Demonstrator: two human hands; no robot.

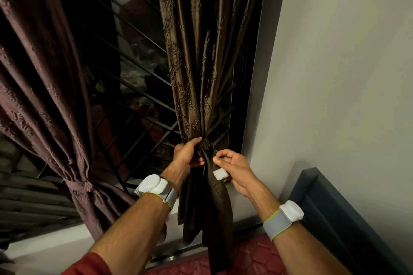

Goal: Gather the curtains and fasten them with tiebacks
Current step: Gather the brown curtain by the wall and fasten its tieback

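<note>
Two curtains are recorded. The right curtain (201,51), brown with an embossed leaf pattern, hangs down the centre of the frame and is gathered into a narrow bunch at lower centre, its tail falling to the bottom edge. The left curtain (38,78), darker brown, occupies the left side of the frame and is already cinched at lower left by one fabric tieback (83,186) wrapped around it. A second tieback (206,147), of matching brown fabric, is seen around the gathered waist of the right curtain; whether it is fastened cannot be told. One small white patch (220,173) is noted on the fabric just below the bunch, beside the right hand. Two hands are in view. The left hand (188,154) is closed around the gathered bunch from the left, thumb on top. The right hand (232,166) is held just right of the bunch with fingers curled, thumb and forefinger pinched together at the fabric edge; what exactly is pinched cannot be told. Two grey wristbands carrying white units are counted, one on the left wrist (156,187) and one on the right wrist (283,216). One dark window (138,69) with a metal grille is seen between the curtains. One pale wall (346,73) fills the right side of the frame. No containers are recorded.
</note>
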